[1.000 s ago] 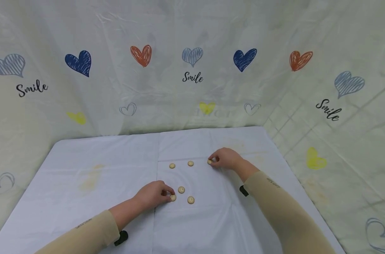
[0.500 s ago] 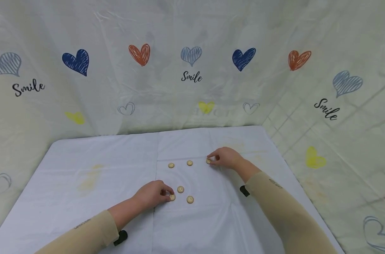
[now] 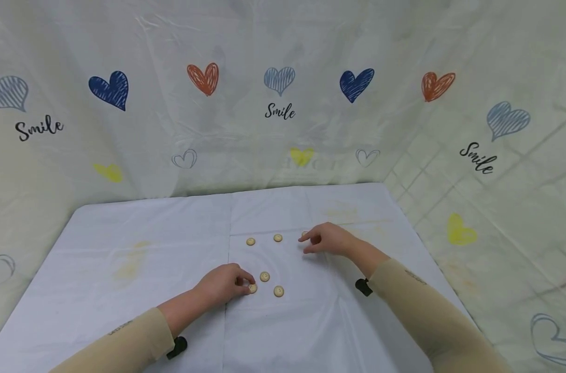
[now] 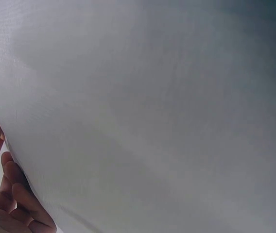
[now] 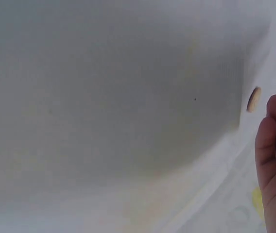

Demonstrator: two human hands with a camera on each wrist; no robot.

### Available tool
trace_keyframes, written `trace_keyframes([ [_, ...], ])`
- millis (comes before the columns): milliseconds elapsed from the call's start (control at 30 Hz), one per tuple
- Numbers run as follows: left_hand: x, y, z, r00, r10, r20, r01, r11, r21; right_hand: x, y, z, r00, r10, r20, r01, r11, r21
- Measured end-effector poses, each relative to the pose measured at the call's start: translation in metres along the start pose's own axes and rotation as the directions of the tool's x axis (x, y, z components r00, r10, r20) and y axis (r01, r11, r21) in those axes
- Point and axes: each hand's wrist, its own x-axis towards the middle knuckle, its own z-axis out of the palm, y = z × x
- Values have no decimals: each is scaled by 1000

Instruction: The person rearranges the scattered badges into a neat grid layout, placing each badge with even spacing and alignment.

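Observation:
Several small round beige discs with raised rims and faint dark marks lie on the white-covered table. In the head view my left hand (image 3: 223, 285) pinches the lower-left disc (image 3: 253, 288) against the cloth. Close by lie a second disc (image 3: 264, 276) and a third disc (image 3: 279, 291). My right hand (image 3: 329, 240) hovers with thumb and index finger apart, holding nothing; its index finger partly hides the far-right disc (image 3: 304, 234). Along that far row sit a middle disc (image 3: 278, 238) and a left disc (image 3: 251, 241). A disc (image 5: 253, 100) shows beside the right fingertips in the right wrist view.
The white tablecloth (image 3: 138, 300) has creases and yellowish stains. Behind the table and at its right hangs a pale sheet (image 3: 238, 129) printed with hearts and "Smile". Table cloth fills most of both wrist views.
My right hand has let go of the far-right disc, parted its thumb and index finger and drawn slightly toward me. The left hand keeps its pinch. The head view has shifted slightly.

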Motion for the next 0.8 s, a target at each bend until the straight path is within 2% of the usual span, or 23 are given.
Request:
trace_keyframes([
  [167, 1, -1, 0, 1000, -3, 2, 3, 1000, 4, -5, -14, 11, 997, -50, 64, 53, 998, -36],
  [267, 1, -1, 1, 1000, -4, 1, 4, 1000, 6, -7, -25, 22, 989, -114, 98, 121, 991, -62],
  [500, 1, 0, -1, 1000, -8, 10, 8, 1000, 4, -10, -53, 41, 951, -245, 188, 264, 960, -87],
  [633, 2, 0, -1, 1000, -4, 13, 4, 1000, 9, -12, -63, 47, 938, -276, 211, 298, 951, -82],
  [800, 3, -1, 0, 1000, 2, 20, -3, 1000, 17, -12, -66, 53, 934, -284, 218, 312, 945, -103],
])
